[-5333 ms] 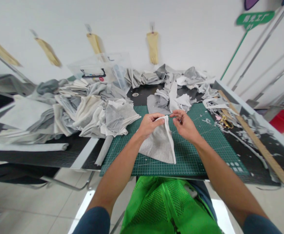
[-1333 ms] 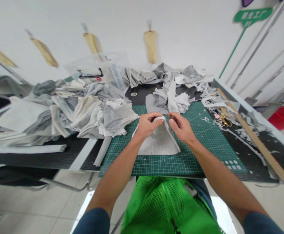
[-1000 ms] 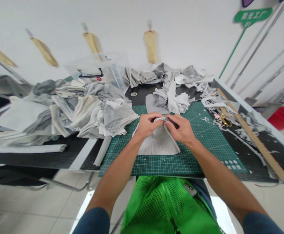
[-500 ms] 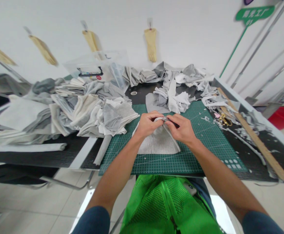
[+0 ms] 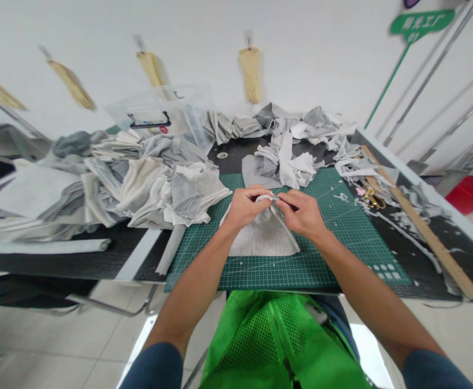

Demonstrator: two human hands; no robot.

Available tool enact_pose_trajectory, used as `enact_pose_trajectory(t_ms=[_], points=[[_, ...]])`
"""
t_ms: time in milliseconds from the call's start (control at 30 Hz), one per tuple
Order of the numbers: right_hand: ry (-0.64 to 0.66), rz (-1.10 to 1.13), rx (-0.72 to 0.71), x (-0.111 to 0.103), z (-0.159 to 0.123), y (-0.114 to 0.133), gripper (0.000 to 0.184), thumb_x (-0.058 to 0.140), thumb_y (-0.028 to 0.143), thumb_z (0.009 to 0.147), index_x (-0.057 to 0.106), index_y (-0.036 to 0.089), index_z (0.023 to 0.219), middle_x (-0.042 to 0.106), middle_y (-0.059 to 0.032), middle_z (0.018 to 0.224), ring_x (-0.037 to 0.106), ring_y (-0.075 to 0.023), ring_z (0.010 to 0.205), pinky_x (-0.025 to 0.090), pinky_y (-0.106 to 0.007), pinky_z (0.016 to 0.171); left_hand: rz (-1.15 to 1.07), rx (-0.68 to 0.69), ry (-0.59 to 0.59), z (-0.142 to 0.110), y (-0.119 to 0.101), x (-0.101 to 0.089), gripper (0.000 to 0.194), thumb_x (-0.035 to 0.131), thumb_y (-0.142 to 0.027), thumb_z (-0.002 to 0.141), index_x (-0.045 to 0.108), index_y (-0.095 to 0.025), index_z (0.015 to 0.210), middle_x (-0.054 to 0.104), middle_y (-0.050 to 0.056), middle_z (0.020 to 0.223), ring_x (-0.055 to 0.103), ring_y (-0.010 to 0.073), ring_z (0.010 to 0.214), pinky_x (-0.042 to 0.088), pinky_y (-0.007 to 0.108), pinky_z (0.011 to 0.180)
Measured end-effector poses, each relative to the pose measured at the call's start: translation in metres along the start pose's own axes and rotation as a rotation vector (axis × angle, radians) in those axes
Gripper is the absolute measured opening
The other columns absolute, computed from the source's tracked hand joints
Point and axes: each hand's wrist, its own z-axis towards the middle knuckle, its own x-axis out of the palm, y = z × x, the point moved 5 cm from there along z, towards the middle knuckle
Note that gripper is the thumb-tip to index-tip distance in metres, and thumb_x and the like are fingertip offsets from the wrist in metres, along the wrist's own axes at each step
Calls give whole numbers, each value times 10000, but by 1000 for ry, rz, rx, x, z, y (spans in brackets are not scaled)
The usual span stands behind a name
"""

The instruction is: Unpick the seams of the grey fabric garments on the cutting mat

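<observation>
A light grey piece of fabric (image 5: 262, 237) lies on the green cutting mat (image 5: 317, 273), its far edge lifted and bunched between my hands. My left hand (image 5: 249, 206) pinches that raised edge with thumb and fingers. Close beside it, my right hand (image 5: 302, 214) is closed at the same edge, the thumb pressed against the fingers. Something small and dark shows by the right fingers, but I cannot make out what it is. Just beyond my hands, crumpled grey and white scraps (image 5: 291, 165) rest on the mat's far edge.
Stacked grey fabric pieces (image 5: 139, 183) fill the left side, before a clear plastic box (image 5: 159, 113). On the right lie gold-handled scissors (image 5: 374, 199), a long wooden ruler (image 5: 431, 232) and loose trimmings. A tape roll (image 5: 222, 155) sits further back. Yellow gloves (image 5: 250, 75) hang on the wall.
Both hands stay at the fabric's raised edge. The right fingers and thumb have shifted slightly; the fabric lies almost as before.
</observation>
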Motion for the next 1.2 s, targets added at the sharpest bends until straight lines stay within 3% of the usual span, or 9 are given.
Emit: enact_pose_trajectory(t_ms=[133,233,367,600,767,933,1200], points=[[-20,44,22,-2,1,3,318,543,430,1020,789,231,988,706,-68,833,634,-221,791,491,-359,750,-26,15,14,0,0,0,80,754,-220,768,815,-198,816,783,39,848,707,167,801,545,289,776],[-67,116,119,-7,2,0,378,508,478,1032,776,212,1009,715,-65,868,635,-219,796,491,-359,754,-60,-17,22,0,3,1,75,773,-244,766,796,-188,810,772,34,827,690,159,772,530,281,747],[-74,256,291,-9,3,-9,403,552,556,996,735,199,1022,644,-19,772,541,-173,678,431,-318,646,-136,-84,-17,1,13,0,263,817,-413,781,752,-177,877,741,27,800,645,142,704,494,261,664],[154,341,365,5,4,-18,363,814,483,791,631,206,940,570,33,764,471,-135,679,370,-287,631,-222,-97,-54,5,25,-2,384,762,-554,857,623,-221,988,592,-44,656,470,84,510,338,223,501],[296,455,439,7,1,-24,345,825,429,767,637,214,960,591,32,786,498,-142,701,364,-281,638,-298,-81,-177,11,32,-21,394,753,-557,870,564,-246,1020,552,-51,674,481,96,536,343,216,512],[164,680,559,-6,2,-32,436,883,470,700,659,214,973,641,12,857,549,-157,754,398,-284,678,-248,-83,-303,18,41,-44,357,724,-534,897,545,-246,1008,558,-38,734,509,112,603,371,220,558],[-140,827,665,-6,3,-49,476,911,497,673,686,227,994,670,4,855,577,-167,769,453,-295,700,94,-98,-319,18,42,-55,183,656,-373,970,585,-205,950,512,-40,710,458,105,623,338,233,596]])
